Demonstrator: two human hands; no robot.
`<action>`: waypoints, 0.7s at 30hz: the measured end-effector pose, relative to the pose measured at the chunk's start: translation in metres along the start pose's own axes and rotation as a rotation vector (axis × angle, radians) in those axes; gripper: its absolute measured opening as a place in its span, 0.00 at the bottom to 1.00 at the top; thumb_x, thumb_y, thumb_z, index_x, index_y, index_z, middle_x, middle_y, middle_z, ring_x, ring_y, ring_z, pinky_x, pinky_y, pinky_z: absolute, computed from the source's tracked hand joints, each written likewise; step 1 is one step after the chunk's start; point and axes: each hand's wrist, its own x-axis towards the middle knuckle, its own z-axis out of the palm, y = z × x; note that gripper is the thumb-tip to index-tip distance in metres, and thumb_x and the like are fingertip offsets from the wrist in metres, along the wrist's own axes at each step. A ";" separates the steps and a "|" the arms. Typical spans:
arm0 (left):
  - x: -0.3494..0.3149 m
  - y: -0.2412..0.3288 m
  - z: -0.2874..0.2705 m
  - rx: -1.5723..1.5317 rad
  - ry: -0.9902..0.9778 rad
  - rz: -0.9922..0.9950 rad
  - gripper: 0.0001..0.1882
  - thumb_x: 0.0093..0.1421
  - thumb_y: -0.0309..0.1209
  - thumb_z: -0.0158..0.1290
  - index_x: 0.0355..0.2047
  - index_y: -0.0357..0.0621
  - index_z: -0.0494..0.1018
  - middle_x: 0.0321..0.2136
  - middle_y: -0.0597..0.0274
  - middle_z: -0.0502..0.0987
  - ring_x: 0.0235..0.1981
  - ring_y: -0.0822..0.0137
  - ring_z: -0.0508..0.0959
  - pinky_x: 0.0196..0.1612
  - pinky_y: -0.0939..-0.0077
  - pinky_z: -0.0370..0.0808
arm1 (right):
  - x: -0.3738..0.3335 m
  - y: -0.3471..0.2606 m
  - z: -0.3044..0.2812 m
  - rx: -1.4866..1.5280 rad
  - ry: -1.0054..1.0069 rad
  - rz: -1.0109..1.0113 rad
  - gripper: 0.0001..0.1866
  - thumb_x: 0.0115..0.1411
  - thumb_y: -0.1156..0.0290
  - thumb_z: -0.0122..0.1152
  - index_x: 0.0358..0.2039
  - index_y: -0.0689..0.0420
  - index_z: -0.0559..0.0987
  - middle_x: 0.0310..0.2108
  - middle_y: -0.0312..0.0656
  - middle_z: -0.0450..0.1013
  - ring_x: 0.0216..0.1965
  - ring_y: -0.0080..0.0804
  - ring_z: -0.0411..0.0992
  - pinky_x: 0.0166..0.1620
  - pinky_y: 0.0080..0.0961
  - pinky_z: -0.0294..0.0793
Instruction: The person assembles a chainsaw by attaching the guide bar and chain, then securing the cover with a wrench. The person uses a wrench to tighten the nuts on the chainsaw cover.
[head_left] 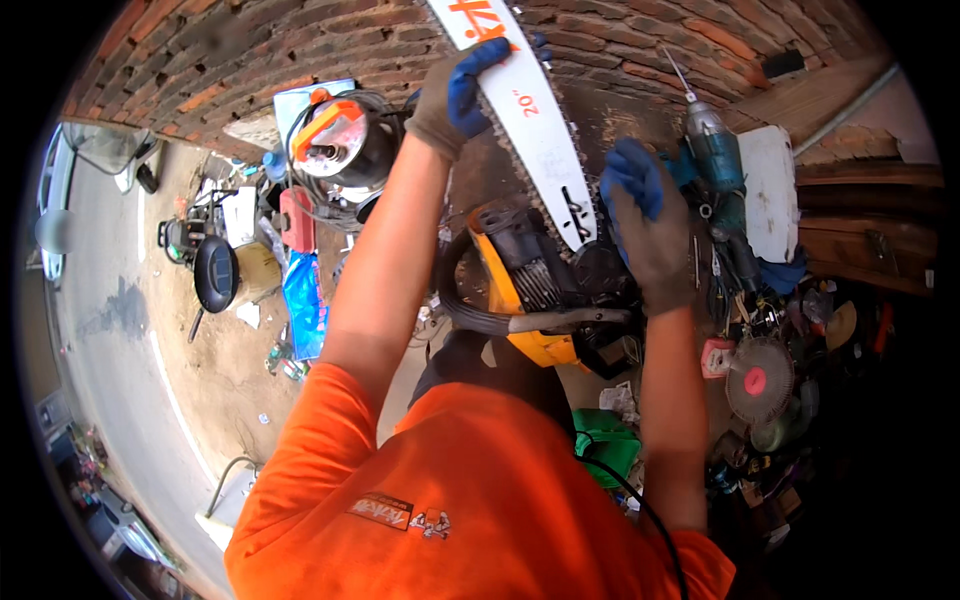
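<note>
A chainsaw with a yellow and black body [505, 275] lies in front of me, its black front handle curving toward me. Its long white guide bar [540, 140] points up and away, the toothed chain [572, 135] running along the edges. My left hand [455, 95], in a grey and blue work glove, is closed around the bar's left edge well up its length. Beside the base of the bar, on the right, is my gloved right hand [648, 220], its fingers curled. Whatever it may hold is hidden. Two dark slots show near the bar's base.
A teal power drill [712, 150] with a long bit lies at the right, by a white panel [772, 195]. At left stand a round machine with an orange handle [330, 135] and a black pan [215, 275]. A brick wall [640, 50] rises behind; a fan-like disc [760, 380] lies lower right.
</note>
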 end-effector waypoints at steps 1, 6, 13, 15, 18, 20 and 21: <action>0.001 0.018 0.010 -0.289 0.047 -0.144 0.22 0.65 0.30 0.53 0.59 0.40 0.68 0.52 0.51 0.77 0.53 0.55 0.78 0.59 0.59 0.74 | -0.016 0.001 -0.014 0.053 0.037 -0.006 0.24 0.64 0.71 0.61 0.59 0.63 0.70 0.50 0.48 0.75 0.49 0.32 0.75 0.53 0.28 0.75; -0.024 0.091 0.052 -0.819 0.229 -0.374 0.21 0.69 0.39 0.50 0.58 0.45 0.70 0.48 0.56 0.79 0.49 0.59 0.80 0.56 0.58 0.76 | -0.109 0.007 -0.074 0.140 0.231 0.214 0.19 0.66 0.74 0.58 0.56 0.66 0.73 0.48 0.44 0.75 0.48 0.29 0.74 0.52 0.24 0.74; -0.182 0.202 0.051 -0.152 0.295 -0.383 0.27 0.71 0.41 0.45 0.61 0.31 0.64 0.49 0.46 0.77 0.49 0.55 0.80 0.54 0.60 0.76 | -0.204 0.087 -0.123 0.288 0.314 0.290 0.18 0.67 0.76 0.54 0.57 0.68 0.71 0.49 0.44 0.74 0.48 0.30 0.73 0.53 0.27 0.73; -0.224 0.216 0.038 -0.012 0.532 -0.382 0.25 0.72 0.40 0.44 0.59 0.30 0.65 0.46 0.49 0.78 0.44 0.59 0.81 0.51 0.63 0.78 | -0.209 0.102 -0.131 0.278 0.300 0.329 0.18 0.68 0.76 0.53 0.57 0.68 0.71 0.49 0.44 0.73 0.48 0.30 0.73 0.53 0.27 0.73; -0.294 0.207 0.016 0.037 0.881 -0.415 0.19 0.71 0.36 0.47 0.55 0.34 0.69 0.43 0.56 0.78 0.42 0.65 0.80 0.47 0.67 0.79 | -0.212 0.121 -0.145 0.245 0.195 0.338 0.18 0.69 0.75 0.53 0.57 0.68 0.71 0.49 0.42 0.73 0.47 0.29 0.72 0.53 0.27 0.73; -0.327 0.184 0.008 0.079 1.076 -0.561 0.20 0.68 0.36 0.52 0.55 0.37 0.70 0.43 0.57 0.78 0.44 0.67 0.79 0.47 0.68 0.78 | -0.209 0.118 -0.151 0.209 0.140 0.365 0.18 0.69 0.75 0.53 0.57 0.68 0.71 0.49 0.42 0.73 0.47 0.29 0.72 0.52 0.26 0.72; -0.341 0.170 0.002 0.336 1.082 -0.615 0.24 0.63 0.38 0.57 0.54 0.35 0.71 0.42 0.54 0.79 0.44 0.64 0.80 0.48 0.68 0.78 | -0.208 0.126 -0.155 0.241 0.110 0.351 0.18 0.69 0.74 0.53 0.57 0.68 0.71 0.49 0.42 0.73 0.47 0.28 0.72 0.52 0.26 0.72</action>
